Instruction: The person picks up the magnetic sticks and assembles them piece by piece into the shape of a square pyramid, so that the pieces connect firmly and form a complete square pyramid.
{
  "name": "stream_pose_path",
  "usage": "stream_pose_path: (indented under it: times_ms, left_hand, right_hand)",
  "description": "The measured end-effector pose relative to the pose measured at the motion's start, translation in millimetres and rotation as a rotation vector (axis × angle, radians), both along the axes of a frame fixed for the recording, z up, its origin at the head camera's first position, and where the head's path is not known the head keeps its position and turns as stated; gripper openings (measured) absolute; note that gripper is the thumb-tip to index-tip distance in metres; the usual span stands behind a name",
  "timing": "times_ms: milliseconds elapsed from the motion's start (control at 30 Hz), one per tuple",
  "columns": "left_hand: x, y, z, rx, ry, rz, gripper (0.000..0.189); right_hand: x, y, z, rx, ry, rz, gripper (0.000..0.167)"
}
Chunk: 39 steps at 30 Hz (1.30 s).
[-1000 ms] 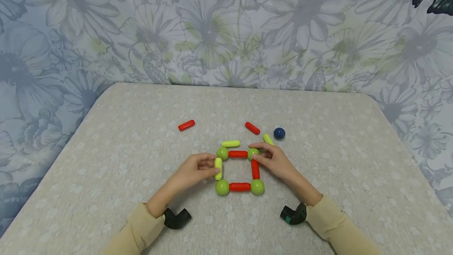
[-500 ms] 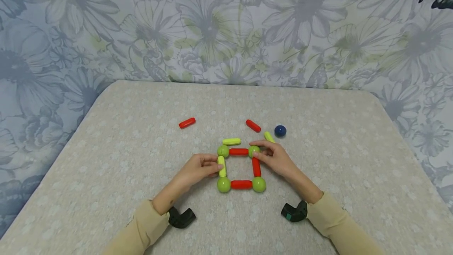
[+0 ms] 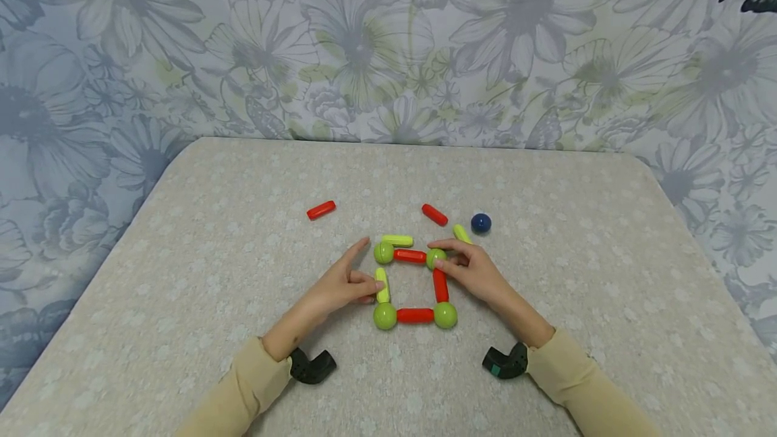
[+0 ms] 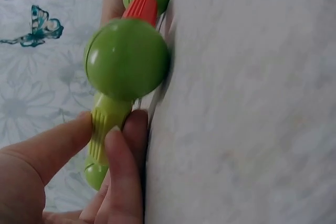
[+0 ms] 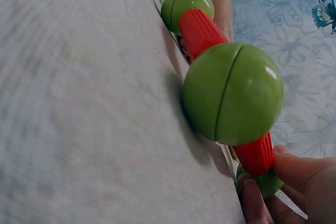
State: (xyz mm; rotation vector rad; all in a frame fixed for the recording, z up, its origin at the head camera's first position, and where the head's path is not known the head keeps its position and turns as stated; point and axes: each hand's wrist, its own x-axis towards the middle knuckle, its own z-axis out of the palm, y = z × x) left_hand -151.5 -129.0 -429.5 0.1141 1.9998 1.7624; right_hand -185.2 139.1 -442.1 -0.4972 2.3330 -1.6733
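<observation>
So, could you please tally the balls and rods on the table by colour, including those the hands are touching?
Green balls: 4
Blue balls: 1
Red rods: 5
Yellow rods: 3
Total in view: 13

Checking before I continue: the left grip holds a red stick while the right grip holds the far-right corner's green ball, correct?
The stick in the left grip is yellow, not red; the left wrist view shows it. The rest stands.
</observation>
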Motion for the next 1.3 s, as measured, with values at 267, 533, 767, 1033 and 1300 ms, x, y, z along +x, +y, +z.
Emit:
stream_pose_path:
  times_ms: [267,533,767,1033,1300]
  left_hand:
    - [-2.4,-2.3,0.2,-0.004,-0.016,-0.049,0.071]
    - [-1.3,-1.0,2.3,-0.018,-0.001,-0.034,0.063]
    - [-2.1,2.4,2.2,-0.043,0.023,-0.030,0.065]
    - [-5.2,5.9,3.0,-0.070,0.049,-0.051,0.073]
    - [-4.5,6.5,6.5,-0.114,0.095,-0.068,0.072]
  right_hand:
    - [-0.1,-0.4,-1.2,-0.001,0.002,0.013,0.031]
    - [-1.1,-1.2,0.6,0.012,0.017,0.003,0.030]
    - [-1.5,0.1,2.1,0.004,0.006,0.012,0.031]
    - [-1.3,0.3,1.3,0.008,0.006,0.007,0.031]
    - [-1.5,1.3,-1.5,0.016,0.019,0.007,0.030]
